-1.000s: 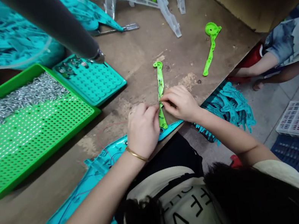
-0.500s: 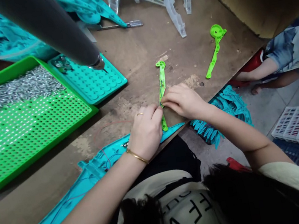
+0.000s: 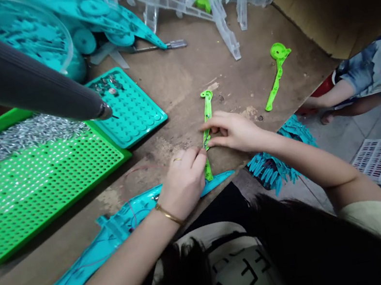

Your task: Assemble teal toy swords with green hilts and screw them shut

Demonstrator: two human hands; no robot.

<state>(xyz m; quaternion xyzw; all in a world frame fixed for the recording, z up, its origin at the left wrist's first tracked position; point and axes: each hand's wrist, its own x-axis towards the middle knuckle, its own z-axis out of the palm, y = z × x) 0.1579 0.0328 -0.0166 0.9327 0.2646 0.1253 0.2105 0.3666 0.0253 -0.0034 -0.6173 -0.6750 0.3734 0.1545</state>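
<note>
A narrow lime-green plastic strip (image 3: pixel 207 105) with thin wire along it lies upright in view on the wooden table. My left hand (image 3: pixel 185 175) is closed, its thumb and forefinger pinching at the strip's lower part; whether wire is also between them is hidden. With bent fingers, my right hand (image 3: pixel 234 130) grips the strip higher up, forefinger above and thumb below. Under the strip's lower end and my left wrist rests a long turquoise plastic shell (image 3: pixel 118 234) with thin wires. Farther right lies a second green part (image 3: pixel 278 53) with a round head.
A green perforated tray (image 3: pixel 54 186) of screws and a turquoise tray (image 3: pixel 136 108) with small metal parts stand left. A dark powered screwdriver (image 3: pixel 56 90) hangs over them. Clear plastic pieces (image 3: pixel 226 33) and a screwdriver (image 3: pixel 175 44) lie behind. Another person's legs (image 3: pixel 333 95) show right.
My right fingers have spread from a tight pinch, the forefinger now higher along the strip. My left hand has shifted slightly down and left. The view has tilted, and the hanging screwdriver appears farther left.
</note>
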